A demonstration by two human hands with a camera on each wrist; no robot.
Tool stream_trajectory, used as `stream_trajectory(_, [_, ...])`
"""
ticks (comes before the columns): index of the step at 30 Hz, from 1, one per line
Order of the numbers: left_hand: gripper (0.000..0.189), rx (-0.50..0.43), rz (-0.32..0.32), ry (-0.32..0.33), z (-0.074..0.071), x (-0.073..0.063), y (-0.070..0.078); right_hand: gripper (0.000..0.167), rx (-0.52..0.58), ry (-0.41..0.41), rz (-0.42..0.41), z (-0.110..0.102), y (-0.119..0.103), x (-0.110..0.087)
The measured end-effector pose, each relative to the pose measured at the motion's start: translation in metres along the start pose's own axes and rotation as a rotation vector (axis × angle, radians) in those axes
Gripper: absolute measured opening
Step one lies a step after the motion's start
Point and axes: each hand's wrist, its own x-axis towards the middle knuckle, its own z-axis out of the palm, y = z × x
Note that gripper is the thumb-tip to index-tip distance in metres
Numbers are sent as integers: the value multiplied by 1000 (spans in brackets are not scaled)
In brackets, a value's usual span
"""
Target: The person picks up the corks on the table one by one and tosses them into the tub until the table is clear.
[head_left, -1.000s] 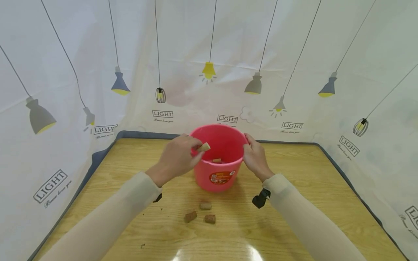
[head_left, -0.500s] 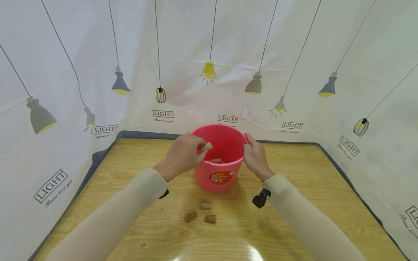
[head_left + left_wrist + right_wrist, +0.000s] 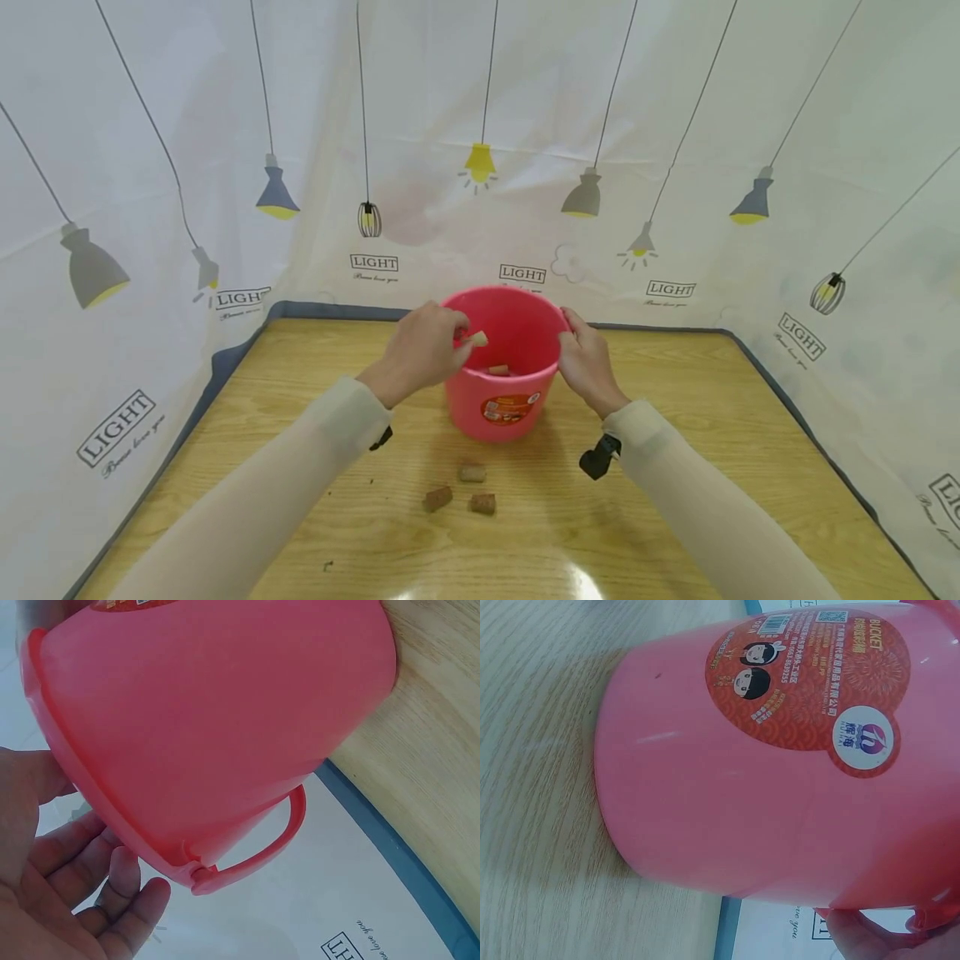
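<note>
My left hand [image 3: 423, 348] is over the near-left rim of a pink plastic bucket [image 3: 498, 408] and pinches a pale cork [image 3: 478, 339] above the opening. In the left wrist view, that hand [image 3: 67, 862] is beside the bucket rim, which hides the cork and the thumb and finger tips. My right hand [image 3: 588, 362] grips the bucket's right rim. Inside the bucket another cork [image 3: 497, 370] shows. On the table in front of it lie a light cork [image 3: 472, 473] and two browner corks [image 3: 438, 498].
The bucket stands upright on a wood-grain table [image 3: 675, 500]. Its pink handle [image 3: 262, 859] hangs against the outside. A white cloth [image 3: 420, 167] printed with lamps encloses the back and sides. Small dark specks lie on the table's left part.
My left hand has shifted slightly right, carrying the cork further over the bucket opening, then tilted it a little. The right hand, the bucket and the corks on the table have stayed put.
</note>
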Motion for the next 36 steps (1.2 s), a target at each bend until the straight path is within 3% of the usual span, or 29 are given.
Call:
stream_trajectory(7, [33, -22, -28, 4, 0, -3, -1, 55, 3, -4, -3, 0, 1, 0])
stream_trajectory(21, [28, -38, 54, 162, -1, -19, 3, 54, -5, 5, -14, 0, 2, 0])
stream_trajectory(36, [24, -53, 155, 276, -8, -35, -2, 54, -4, 3, -18, 0, 1, 0])
